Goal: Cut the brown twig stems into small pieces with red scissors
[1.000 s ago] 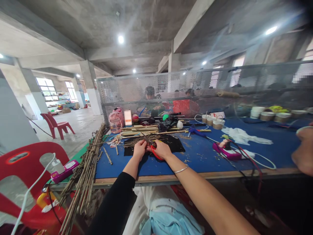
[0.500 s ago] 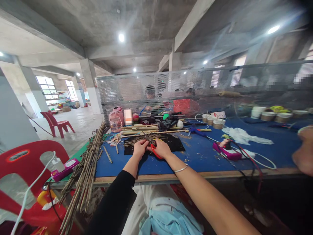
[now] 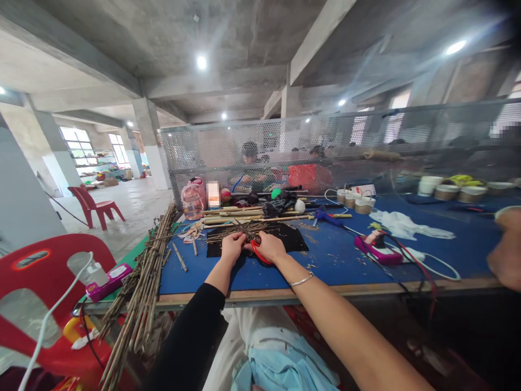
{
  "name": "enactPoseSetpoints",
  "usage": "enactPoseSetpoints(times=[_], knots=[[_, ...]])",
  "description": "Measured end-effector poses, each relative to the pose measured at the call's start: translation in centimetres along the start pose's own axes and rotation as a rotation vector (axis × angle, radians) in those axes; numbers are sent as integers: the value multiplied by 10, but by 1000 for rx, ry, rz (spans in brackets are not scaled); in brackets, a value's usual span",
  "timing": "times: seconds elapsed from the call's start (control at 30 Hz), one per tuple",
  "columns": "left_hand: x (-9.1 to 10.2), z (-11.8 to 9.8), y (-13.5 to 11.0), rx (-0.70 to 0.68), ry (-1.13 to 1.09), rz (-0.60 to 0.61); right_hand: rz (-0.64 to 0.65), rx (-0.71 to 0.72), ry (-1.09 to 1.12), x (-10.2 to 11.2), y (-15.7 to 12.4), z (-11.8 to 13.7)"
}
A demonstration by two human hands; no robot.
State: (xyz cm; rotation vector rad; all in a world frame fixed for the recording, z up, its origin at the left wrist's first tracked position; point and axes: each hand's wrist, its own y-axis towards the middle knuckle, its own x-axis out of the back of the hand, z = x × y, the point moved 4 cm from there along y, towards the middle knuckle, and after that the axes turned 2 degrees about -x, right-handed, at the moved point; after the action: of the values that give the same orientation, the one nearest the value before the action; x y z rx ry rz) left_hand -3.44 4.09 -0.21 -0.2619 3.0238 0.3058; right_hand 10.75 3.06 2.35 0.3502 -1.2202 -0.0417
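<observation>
Both hands rest on the blue table [image 3: 334, 260] over a black cloth [image 3: 291, 238]. My right hand [image 3: 269, 246] is closed round red-handled scissors [image 3: 257, 251], whose blades point up and left into a bunch of thin twigs [image 3: 236, 232]. My left hand [image 3: 232, 247], in a black sleeve, is closed on the near end of those twigs, right beside the scissors. A silver bangle sits on my right wrist.
A bundle of long sticks [image 3: 142, 288] leans off the table's left edge. Bamboo rods [image 3: 240, 217], a pink bottle [image 3: 192, 201], small tubs [image 3: 356, 203], a white cloth [image 3: 407, 228] and a pink corded tool [image 3: 376, 252] lie further out. A red chair [image 3: 44, 304] stands left; another person's hand [image 3: 504, 252] is right.
Hands, scissors and twigs stay in nearly the same spot; only a slight shift of the view.
</observation>
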Motion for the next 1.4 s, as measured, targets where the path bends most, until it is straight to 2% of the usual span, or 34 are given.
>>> enactPoseSetpoints(times=[0.37, 0.6, 0.77, 1.0, 1.4], knots=[[-2, -3, -2, 30, -59, -1, -12, -6, -2, -4, 2, -2], [-4, -7, -5, 48, -56, 31, -43, 87, 48, -6, 3, 0], [-4, -7, -5, -2, -12, 58, -73, 104, 22, -2, 2, 2], [-2, -3, -3, -7, -10, 48, -4, 26, 31, 2, -2, 3], [-4, 3, 1, 39, -142, 44, -23, -34, -7, 2, -1, -1]])
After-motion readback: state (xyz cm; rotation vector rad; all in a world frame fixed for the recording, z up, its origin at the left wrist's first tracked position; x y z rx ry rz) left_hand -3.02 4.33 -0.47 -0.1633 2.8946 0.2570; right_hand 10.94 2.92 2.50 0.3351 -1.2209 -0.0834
